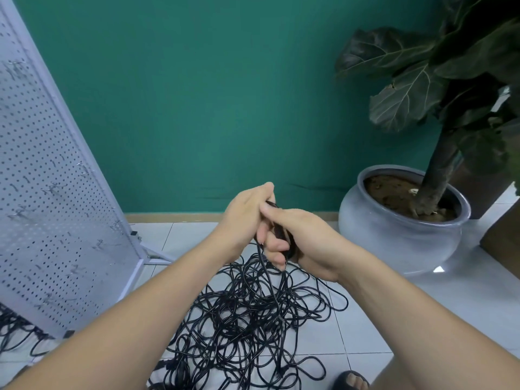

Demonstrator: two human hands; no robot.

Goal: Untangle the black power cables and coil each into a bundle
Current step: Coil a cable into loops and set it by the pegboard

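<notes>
A big tangle of black power cables (247, 313) lies on the white tiled floor in the lower middle of the head view. Above it, both hands meet around a small coil of black cable (281, 235). My left hand (247, 215) grips the coil's upper part, with a bit of cable showing at its fingertips. My right hand (301, 237) wraps around the coil from the right, thumb pointing left across it. One strand hangs from the hands down into the tangle. Most of the coil is hidden by fingers.
A white pegboard panel (47, 192) on a stand leans at the left, with more black cable (17, 333) at its foot. A grey pot (399, 235) with a large-leafed plant stands at the right. A green wall is behind. A sandalled foot (351, 381) shows at the bottom.
</notes>
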